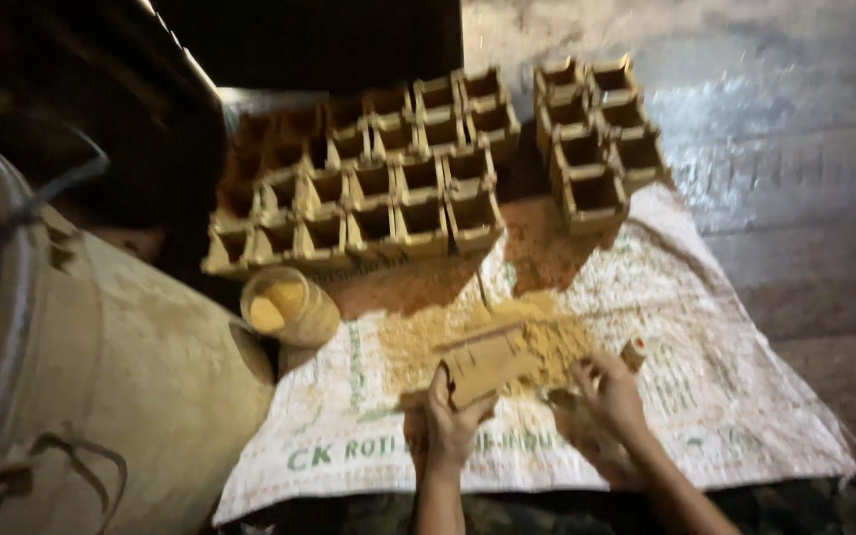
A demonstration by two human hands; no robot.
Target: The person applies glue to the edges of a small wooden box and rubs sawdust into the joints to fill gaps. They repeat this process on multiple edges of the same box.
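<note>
— What does the head camera show in the hands?

— The left hand (453,421) has its fingers wrapped over the near end of a flat tan wooden block (487,365), tilted up off a white woven plastic sack (725,396) spread on the floor. The right hand (608,394) is half curled, fingers bent in; a small tan piece (634,351) sits at its fingertips, but the frame is blurred and I cannot tell whether it is pinched or only touched.

— Where does the block lie?

— Over a pile of yellowish-brown powder (537,332) in the middle of the sack, between the two hands.

— And the containers?

— Beyond the pile stands a large cluster of small square open-topped tan moulds (369,188), packed side by side in rows. Their insides look dark, probably hollow, though it is dim. A smaller group of the same square moulds (596,129) stands just to its right, a narrow gap apart, its near corner on the sack.

— Anything holding powder?

— A round yellow tub (289,305), lying tipped on its side at the sack's left edge, has pale yellow powder inside. Beside it on the left is a big dusty beige drum (121,386) with a grey rim; its contents are out of view.

— The floor?

— Grey boards (795,198), dusted pale on the right.
</note>
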